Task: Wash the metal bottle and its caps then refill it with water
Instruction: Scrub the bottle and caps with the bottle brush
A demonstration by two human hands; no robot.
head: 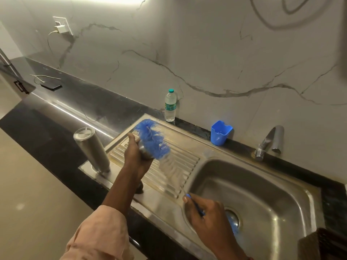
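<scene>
Metal bottle (pixel 92 150) on drainboard (pixel 180 162) left of sink basin (pixel 281 199).

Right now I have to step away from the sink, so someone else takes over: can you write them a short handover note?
Left hand: grips a metal cap over the drainboard.
Right hand: holds the handle of the blue bottle brush, whose bristles lie against the cap.
Bottle: stands upside down at the drainboard's left end, untouched.
Tap: no water seen running.
Done: cap scrubbing is under way; whether the bottle is already washed cannot be told.
Left: finish and rinse the cap, wash any other cap, then refill the bottle.
</scene>
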